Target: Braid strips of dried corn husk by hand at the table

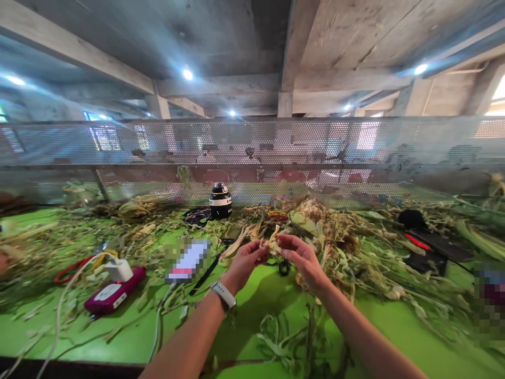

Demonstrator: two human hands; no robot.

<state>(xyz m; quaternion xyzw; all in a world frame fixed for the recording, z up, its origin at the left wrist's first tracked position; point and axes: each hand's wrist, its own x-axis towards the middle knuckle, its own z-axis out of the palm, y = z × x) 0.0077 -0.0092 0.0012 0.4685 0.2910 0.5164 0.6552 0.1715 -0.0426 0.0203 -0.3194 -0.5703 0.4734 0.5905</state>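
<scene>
My left hand (248,259), with a pale band on its wrist, pinches a small piece of pale dried husk (273,243), which looks like corn husk. From the other side, the curled fingers of my right hand (302,258) close on the same piece. Both hands are raised a little above the green table (252,300), nearly meeting. Just below them lies a small dark ring-shaped thing (284,268). Longer yellowish husk strips (236,243) lie beyond my left hand.
Husk scraps (339,237) cover much of the table. A black-and-white jar-like bottle (220,202) stands at the back before a perforated metal screen (252,139). At left lie a blurred phone (188,260) and a purple power strip (132,287) with a white charger and cables.
</scene>
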